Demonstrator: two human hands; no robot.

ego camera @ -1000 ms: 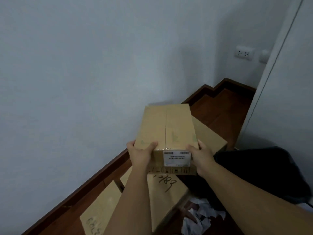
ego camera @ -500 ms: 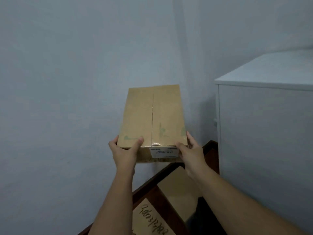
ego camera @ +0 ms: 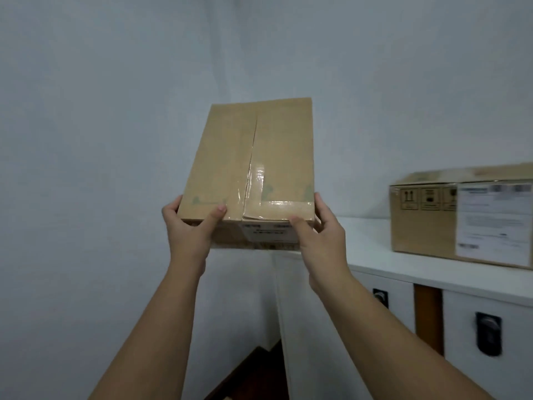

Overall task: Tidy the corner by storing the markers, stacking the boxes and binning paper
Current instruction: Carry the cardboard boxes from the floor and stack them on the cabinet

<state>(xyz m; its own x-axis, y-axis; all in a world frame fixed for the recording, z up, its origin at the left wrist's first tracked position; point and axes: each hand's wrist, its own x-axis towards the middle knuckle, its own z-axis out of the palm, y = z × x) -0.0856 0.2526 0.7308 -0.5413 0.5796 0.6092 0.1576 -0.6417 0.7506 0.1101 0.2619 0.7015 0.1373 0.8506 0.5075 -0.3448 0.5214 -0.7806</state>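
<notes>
A taped brown cardboard box (ego camera: 253,166) hangs in the air in front of the wall, above the left end of a white cabinet. My left hand (ego camera: 191,226) grips its near left corner, thumb on top. My right hand (ego camera: 320,229) grips its near right corner the same way. A white label shows on the box's near face. A larger cardboard box (ego camera: 450,215) with a shipping sheet stands on the cabinet top at the right. Markers and paper are out of view.
The white cabinet (ego camera: 383,267) fills the lower right, with two dark door handles and a brown gap between doors. Bare wall lies ahead and left. A strip of dark wooden floor (ego camera: 253,370) shows at the bottom.
Both hands have lifted the box from floor level up to cabinet height. The view has swung up and right, so the floor boxes and crumpled paper dropped out of sight.
</notes>
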